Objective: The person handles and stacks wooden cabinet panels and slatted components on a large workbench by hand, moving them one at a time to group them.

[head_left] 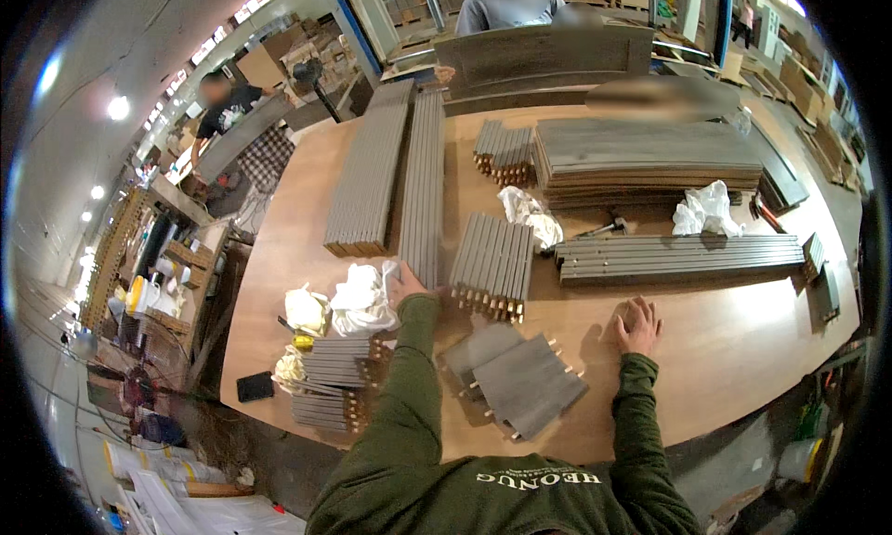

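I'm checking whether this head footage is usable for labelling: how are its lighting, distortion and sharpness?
In the head view, fisheye bending curves the wooden table edge and the long grey slats; black corners ring the picture. Ceiling lamps flare at upper left. Lighting on the table is even, with soft shadows under the left hand and right hand. Detail is soft toward the rim.

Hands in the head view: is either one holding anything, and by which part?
Nothing is held. The left hand touches the near end of a long grey slat stack; the right hand lies flat on the table.
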The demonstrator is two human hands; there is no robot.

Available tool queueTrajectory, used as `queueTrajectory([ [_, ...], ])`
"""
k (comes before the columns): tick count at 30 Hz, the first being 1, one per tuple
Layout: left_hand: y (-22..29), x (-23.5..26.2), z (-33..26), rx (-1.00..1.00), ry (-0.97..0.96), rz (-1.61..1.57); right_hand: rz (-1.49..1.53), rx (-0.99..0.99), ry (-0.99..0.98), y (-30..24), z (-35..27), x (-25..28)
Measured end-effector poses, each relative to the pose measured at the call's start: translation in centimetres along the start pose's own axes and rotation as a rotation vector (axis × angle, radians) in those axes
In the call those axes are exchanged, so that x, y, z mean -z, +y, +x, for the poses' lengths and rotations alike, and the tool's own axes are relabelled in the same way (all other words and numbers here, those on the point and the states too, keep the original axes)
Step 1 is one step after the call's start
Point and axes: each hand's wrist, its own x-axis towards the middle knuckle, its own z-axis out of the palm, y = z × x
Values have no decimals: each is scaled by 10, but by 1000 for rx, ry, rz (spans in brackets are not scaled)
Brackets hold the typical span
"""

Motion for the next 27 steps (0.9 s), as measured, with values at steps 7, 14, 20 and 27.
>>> queueTrajectory([
  [7,-6,47,-45,-15,144,31,103,43,-26,-18,-2,-3],
  [14,-3,40,-85,-157,26,-167,1448,-417,-26,12,-12,41],
  [20,-83,-11,-54,-237,-14,-276,1791,155,-818,-129,-96,78],
  [27,-144,41,-135,-300,-116,-863,1722,-344,-1436,-213,-164,-6],
])
